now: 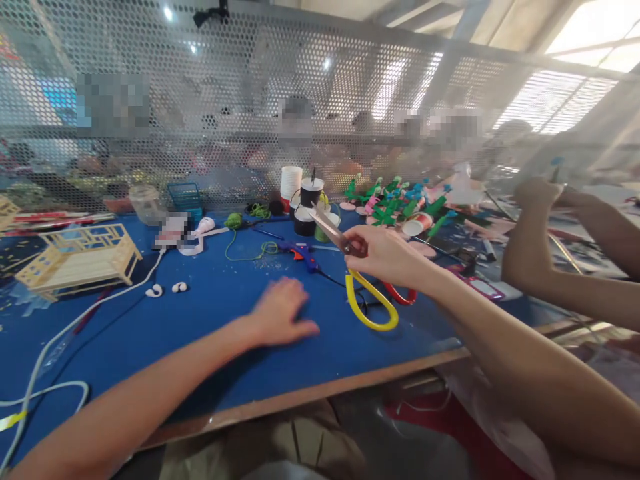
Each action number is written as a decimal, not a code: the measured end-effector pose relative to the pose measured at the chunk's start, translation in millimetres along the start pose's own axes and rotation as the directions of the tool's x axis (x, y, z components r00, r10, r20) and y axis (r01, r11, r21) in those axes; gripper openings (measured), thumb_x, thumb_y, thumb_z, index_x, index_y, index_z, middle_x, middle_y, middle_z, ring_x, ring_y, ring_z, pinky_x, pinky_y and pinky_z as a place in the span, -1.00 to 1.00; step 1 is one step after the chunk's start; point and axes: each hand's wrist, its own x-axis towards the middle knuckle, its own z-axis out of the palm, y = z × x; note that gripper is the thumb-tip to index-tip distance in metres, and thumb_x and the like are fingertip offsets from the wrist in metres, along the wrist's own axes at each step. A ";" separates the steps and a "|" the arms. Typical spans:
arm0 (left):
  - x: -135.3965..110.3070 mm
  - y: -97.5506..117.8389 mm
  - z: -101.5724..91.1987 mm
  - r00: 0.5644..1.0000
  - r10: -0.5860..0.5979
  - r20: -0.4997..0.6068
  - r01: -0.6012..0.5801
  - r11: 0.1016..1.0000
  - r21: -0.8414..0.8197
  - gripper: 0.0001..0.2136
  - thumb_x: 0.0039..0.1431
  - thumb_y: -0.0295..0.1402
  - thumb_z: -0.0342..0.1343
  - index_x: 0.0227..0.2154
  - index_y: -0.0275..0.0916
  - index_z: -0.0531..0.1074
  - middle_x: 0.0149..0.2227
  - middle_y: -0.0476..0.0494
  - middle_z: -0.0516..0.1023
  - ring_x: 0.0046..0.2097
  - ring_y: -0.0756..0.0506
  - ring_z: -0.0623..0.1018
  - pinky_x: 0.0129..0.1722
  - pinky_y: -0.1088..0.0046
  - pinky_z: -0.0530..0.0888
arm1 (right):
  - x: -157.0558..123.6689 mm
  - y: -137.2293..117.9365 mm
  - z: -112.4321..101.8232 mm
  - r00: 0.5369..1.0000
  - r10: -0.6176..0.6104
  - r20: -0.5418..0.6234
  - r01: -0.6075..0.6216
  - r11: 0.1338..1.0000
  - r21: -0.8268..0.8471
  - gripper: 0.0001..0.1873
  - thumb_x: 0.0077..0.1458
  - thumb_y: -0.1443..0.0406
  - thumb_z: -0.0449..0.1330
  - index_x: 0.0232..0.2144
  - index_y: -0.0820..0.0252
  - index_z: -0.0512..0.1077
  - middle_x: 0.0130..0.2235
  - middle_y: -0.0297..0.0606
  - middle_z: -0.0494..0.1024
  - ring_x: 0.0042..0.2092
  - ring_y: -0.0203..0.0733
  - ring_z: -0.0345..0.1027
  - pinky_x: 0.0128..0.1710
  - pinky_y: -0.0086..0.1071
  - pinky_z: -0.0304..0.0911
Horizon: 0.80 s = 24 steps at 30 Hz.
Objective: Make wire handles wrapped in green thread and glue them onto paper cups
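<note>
Right hand (385, 253) pinches the yellow-and-red-handled steel scissors (367, 293) near the pivot; left hand (280, 312) lies flat, empty, on the blue felt desk (200, 320). Keep blades pointed away.

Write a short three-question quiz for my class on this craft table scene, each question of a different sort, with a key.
1. True or false: the right hand holds scissors with a yellow and a red loop.
2. Where does the left hand rest? A) blue table B) wooden miniature bed C) glue gun
3. Fill in: behind the table stands a perforated ____ screen.

Key: 1 true; 2 A; 3 mesh.
</note>
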 end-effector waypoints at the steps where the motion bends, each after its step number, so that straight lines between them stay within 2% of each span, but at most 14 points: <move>1: -1.5 8.8 1.0 0.941 0.328 0.080 -0.315 0.938 -0.145 -0.57 -0.03 -0.06 -0.02 -0.16 -0.23 0.36 -0.07 -0.19 0.42 0.01 -0.17 0.34 -0.01 0.26 0.26 | 1.9 -2.2 1.1 1.000 -0.005 0.003 0.005 1.000 0.011 -0.79 -0.27 0.36 0.04 -0.45 0.21 0.34 -0.52 -0.37 0.32 -0.48 -0.29 0.18 -0.49 -0.46 0.02; 2: -2.7 16.1 0.9 0.834 0.544 0.096 -0.505 0.822 -0.264 -0.61 -0.03 -0.06 -0.02 -0.17 -0.15 0.36 -0.09 -0.08 0.44 0.00 -0.09 0.36 -0.02 0.37 0.28 | 3.4 -4.4 1.7 1.000 -0.009 0.005 0.009 1.000 0.021 -0.79 -0.27 0.36 0.04 -0.45 0.21 0.33 -0.52 -0.38 0.32 -0.48 -0.29 0.18 -0.49 -0.46 0.02; 3: -3.4 19.4 -0.6 0.813 0.578 0.066 -0.534 0.787 -0.309 -0.63 0.00 -0.09 -0.02 -0.16 -0.17 0.35 -0.09 -0.06 0.44 -0.01 -0.05 0.36 0.00 0.44 0.26 | 4.4 -6.4 1.8 1.000 -0.011 0.007 0.011 1.000 0.026 -0.80 -0.27 0.36 0.04 -0.45 0.21 0.33 -0.52 -0.38 0.32 -0.48 -0.30 0.18 -0.49 -0.46 0.02; 4: -3.9 17.3 -3.5 0.835 0.548 0.043 -0.517 0.810 -0.278 -0.63 0.00 -0.09 -0.02 -0.18 -0.18 0.36 -0.10 -0.09 0.45 -0.02 -0.05 0.37 0.00 0.44 0.27 | 4.8 -7.9 1.5 1.000 -0.012 0.005 0.012 1.000 0.027 -0.80 -0.28 0.36 0.05 -0.46 0.21 0.33 -0.53 -0.38 0.32 -0.48 -0.30 0.18 -0.50 -0.46 0.02; 5: -4.2 10.0 -7.3 0.921 0.390 -0.016 -0.386 0.903 -0.191 -0.62 -0.02 -0.09 0.00 -0.18 -0.19 0.36 -0.10 -0.11 0.44 -0.02 -0.08 0.37 0.00 0.41 0.27 | 4.7 -8.9 0.9 1.000 -0.012 0.003 0.012 1.000 0.022 -0.81 -0.28 0.36 0.05 -0.46 0.20 0.32 -0.53 -0.38 0.32 -0.48 -0.30 0.18 -0.50 -0.46 0.02; 6: -4.9 -0.6 -11.2 0.988 0.098 -0.120 -0.109 0.990 -0.093 -0.61 -0.01 -0.09 -0.02 -0.14 -0.18 0.32 -0.04 -0.13 0.39 0.04 -0.13 0.30 0.06 0.32 0.20 | 4.2 -9.3 0.2 1.000 -0.011 -0.001 0.011 1.000 0.014 -0.82 -0.28 0.36 0.05 -0.47 0.20 0.32 -0.53 -0.38 0.32 -0.48 -0.29 0.19 -0.50 -0.46 0.02; 8: -8.4 -21.6 -16.6 0.975 -0.104 -0.198 0.093 0.994 -0.063 -0.60 0.08 -0.14 -0.12 -0.07 -0.23 0.27 0.03 -0.27 0.30 0.13 -0.28 0.14 0.07 0.02 0.07 | 3.1 -8.9 -0.7 1.000 -0.009 -0.006 0.009 1.000 0.002 -0.84 -0.27 0.36 0.04 -0.49 0.19 0.31 -0.54 -0.38 0.32 -0.49 -0.29 0.19 -0.51 -0.46 0.01; 11: -19.2 -23.2 -15.9 0.988 -0.088 -0.129 0.080 0.995 -0.063 -0.55 0.01 -0.08 -0.06 -0.11 -0.30 0.31 -0.01 -0.35 0.34 0.09 -0.36 0.21 -0.01 -0.02 0.18 | 3.2 -8.2 0.5 1.000 -0.012 0.000 0.012 1.000 0.005 -0.87 -0.27 0.36 0.03 -0.51 0.19 0.29 -0.55 -0.38 0.30 -0.50 -0.30 0.17 -0.51 -0.46 0.01; 13: -25.3 -7.9 -14.2 0.992 0.126 -0.001 -0.125 0.987 -0.105 -0.55 -0.15 -0.01 0.06 -0.19 -0.13 0.38 -0.05 -0.12 0.40 0.01 -0.20 0.34 -0.04 0.28 0.33 | 3.9 -8.4 2.1 1.000 -0.014 0.006 0.014 1.000 0.015 -0.86 -0.27 0.36 0.03 -0.50 0.19 0.29 -0.55 -0.39 0.29 -0.50 -0.30 0.16 -0.51 -0.46 0.01; 15: -26.3 2.9 -14.3 0.921 0.380 0.084 -0.358 0.911 -0.205 -0.52 -0.07 -0.04 0.02 -0.08 -0.13 0.30 0.06 -0.10 0.29 0.05 -0.14 0.30 0.00 0.37 0.29 | 3.9 -9.0 3.1 1.000 -0.011 0.006 0.011 1.000 0.023 -0.84 -0.27 0.36 0.04 -0.49 0.20 0.30 -0.54 -0.39 0.30 -0.49 -0.30 0.16 -0.50 -0.46 0.01; 17: -23.0 2.8 -13.1 0.993 0.103 -0.050 -0.109 0.983 -0.149 -0.57 0.01 -0.10 -0.03 -0.06 -0.15 0.28 0.05 -0.13 0.30 0.06 -0.15 0.28 0.02 0.29 0.26 | 3.2 -9.3 2.6 1.000 -0.007 0.009 0.007 1.000 0.024 -0.84 -0.27 0.35 0.04 -0.48 0.21 0.31 -0.53 -0.38 0.31 -0.48 -0.30 0.17 -0.50 -0.46 0.01; 20: -17.7 3.3 -1.4 0.994 -0.072 -0.086 0.063 0.993 -0.101 -0.59 0.01 -0.15 -0.02 -0.09 -0.22 0.32 0.01 -0.29 0.33 0.09 -0.32 0.22 0.01 0.00 0.18 | 4.0 -10.0 1.4 0.999 -0.018 0.029 0.018 1.000 0.019 -0.83 -0.26 0.35 0.05 -0.47 0.21 0.31 -0.50 -0.36 0.33 -0.48 -0.30 0.18 -0.49 -0.46 0.02; 22: -17.3 17.2 9.6 0.978 0.206 0.034 -0.201 0.974 -0.104 -0.61 -0.03 -0.11 0.00 -0.16 -0.19 0.38 -0.02 -0.26 0.36 0.08 -0.32 0.22 0.01 0.01 0.18 | 7.9 -12.0 2.7 0.999 -0.032 0.035 0.032 0.999 0.002 -0.84 -0.26 0.35 0.05 -0.48 0.22 0.31 -0.50 -0.35 0.35 -0.47 -0.29 0.19 -0.49 -0.46 0.02; 24: -18.5 36.5 14.6 0.885 0.457 0.084 -0.439 0.881 -0.175 -0.73 0.04 -0.17 -0.04 -0.23 -0.10 0.41 -0.15 -0.09 0.46 0.03 -0.16 0.32 0.01 0.24 0.24 | 14.0 -16.8 8.4 0.997 -0.059 0.042 0.060 0.998 -0.018 -0.85 -0.25 0.35 0.05 -0.49 0.22 0.32 -0.49 -0.33 0.38 -0.45 -0.27 0.21 -0.49 -0.46 0.03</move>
